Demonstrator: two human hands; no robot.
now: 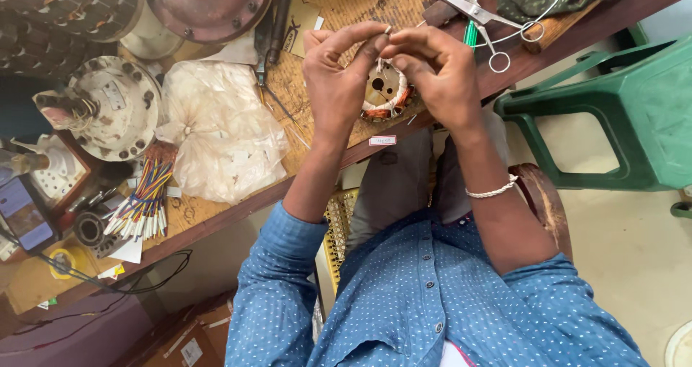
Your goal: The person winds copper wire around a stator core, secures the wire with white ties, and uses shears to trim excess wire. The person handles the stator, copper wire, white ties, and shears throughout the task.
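My left hand [337, 78] and my right hand [438, 70] meet over the wooden workbench [317, 86], fingertips pinched together on a thin white lead [382, 50] rising from a small motor stator [386, 93]. The stator is a round core wound with copper wire and white insulation; it lies on the bench just below my fingers, partly hidden by both hands. A white bracelet circles my right wrist.
Scissors [472, 14] lie at the bench's far right. A crumpled clear plastic bag [220, 133], a bundle of coloured wires [144, 201], round metal motor housings [108, 107] and a phone [25, 212] sit to the left. A green plastic stool [634, 115] stands on the right.
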